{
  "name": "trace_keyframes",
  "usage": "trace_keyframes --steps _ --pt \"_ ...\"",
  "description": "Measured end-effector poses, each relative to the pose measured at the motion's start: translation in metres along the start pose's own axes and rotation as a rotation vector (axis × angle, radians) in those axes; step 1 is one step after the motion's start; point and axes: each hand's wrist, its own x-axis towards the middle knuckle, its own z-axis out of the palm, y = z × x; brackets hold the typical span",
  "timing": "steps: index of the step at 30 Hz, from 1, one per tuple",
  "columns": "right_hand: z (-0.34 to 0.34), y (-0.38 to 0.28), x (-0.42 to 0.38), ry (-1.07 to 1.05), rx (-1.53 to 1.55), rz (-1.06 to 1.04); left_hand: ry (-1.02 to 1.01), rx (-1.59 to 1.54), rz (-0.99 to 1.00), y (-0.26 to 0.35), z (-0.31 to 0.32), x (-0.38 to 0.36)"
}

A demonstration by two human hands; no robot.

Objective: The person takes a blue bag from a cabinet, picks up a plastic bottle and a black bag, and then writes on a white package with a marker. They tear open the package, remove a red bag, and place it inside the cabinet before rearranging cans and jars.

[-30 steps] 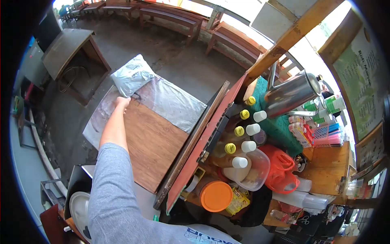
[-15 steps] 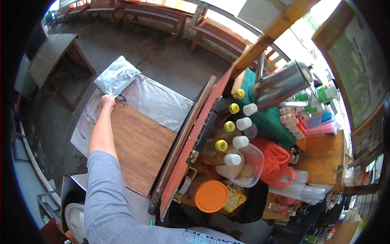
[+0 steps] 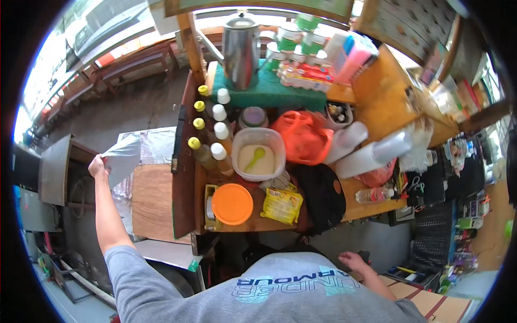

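My left hand (image 3: 98, 167) is stretched out to the left, its fingers closed on the edge of a grey plastic bag (image 3: 123, 160). The bag hangs from my fingers and spreads to the right over a low table with a wood-patterned top (image 3: 152, 196). Silvery sheeting (image 3: 159, 144) covers the far part of that tabletop. My right hand (image 3: 353, 262) hangs low beside my shirt, near the counter's front edge. Its fingers are loosely bent and apart, with nothing seen in them.
A wooden counter (image 3: 353, 207) carries several bottles, a tub of white powder (image 3: 258, 156) with a green scoop, an orange-lidded container (image 3: 232, 204), a red plastic bag (image 3: 302, 137) and stacked clear cups. A tall metal pot (image 3: 240, 51) stands behind. An upright board (image 3: 186, 156) divides counter and table.
My view has swung right toward the counter, and my right hand has come into sight. The grey bag, bunched on the table before, now hangs stretched out from my left hand.
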Motion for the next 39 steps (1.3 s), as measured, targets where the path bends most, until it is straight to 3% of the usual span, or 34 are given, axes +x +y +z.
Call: trace_keyframes --steps 2,4,10,11,15,17,18,20,22,25,28,30,32,33,35,36,38,39 --pt "-0.012 0.024 0.019 -0.033 -0.030 -0.077 -0.040 0.057 0.124 0.028 -0.018 -0.044" --pt "-0.034 0.007 0.018 -0.052 -0.254 -0.187 -0.195 0.264 0.345 0.078 -0.040 -0.122" --pt "-0.092 0.008 0.047 -0.099 -0.421 -0.512 -0.513 0.348 0.636 0.229 -0.093 -0.315" --pt "-0.101 0.001 0.048 -0.107 -0.446 -0.596 -0.485 0.462 0.723 0.254 -0.100 -0.341" --pt "-0.122 -0.063 0.019 -0.174 -0.395 -0.884 -0.538 0.373 0.705 0.311 -0.093 -0.484" --pt "-0.112 -0.092 0.013 -0.285 -0.164 -1.006 -0.781 0.537 0.742 0.323 -0.087 -0.521" --pt "-0.103 -0.109 0.010 -0.373 -0.011 -1.046 -0.794 0.535 0.753 0.321 -0.076 -0.544" --pt "-0.092 -0.145 -0.010 -0.501 0.106 -1.109 -0.967 0.632 0.961 0.308 -0.051 -0.608" --pt "-0.078 -0.169 -0.026 -0.489 0.233 -1.159 -1.147 0.702 0.921 0.299 -0.022 -0.685" --pt "-0.055 -0.184 -0.006 -0.836 0.504 -1.165 -1.370 0.607 1.194 0.257 0.028 -0.743" --pt "-0.063 -0.168 0.004 -0.672 0.461 -1.230 -1.516 0.624 1.284 0.219 0.082 -0.767" --pt "-0.057 -0.151 0.009 -0.671 0.592 -1.143 -1.493 0.702 1.397 0.201 0.127 -0.781" --pt "-0.036 -0.134 0.014 -0.708 0.999 -1.004 -1.508 0.538 1.438 0.166 0.178 -0.783" --pt "-0.030 -0.130 0.010 -0.703 1.003 -0.991 -1.466 0.561 1.492 0.151 0.199 -0.790" --pt "-0.024 -0.130 0.003 -0.899 1.253 -0.522 -1.344 0.636 1.558 0.109 0.234 -0.803" --pt "-0.014 -0.131 0.014 -0.883 1.262 -0.516 -1.270 0.690 1.568 0.079 0.249 -0.806" --pt "0.006 -0.128 0.046 -0.836 1.048 -0.241 -1.214 0.795 1.517 0.015 0.261 -0.812" --pt "0.003 -0.125 0.050 -0.693 0.778 -0.293 -1.263 0.931 1.495 -0.005 0.256 -0.817"
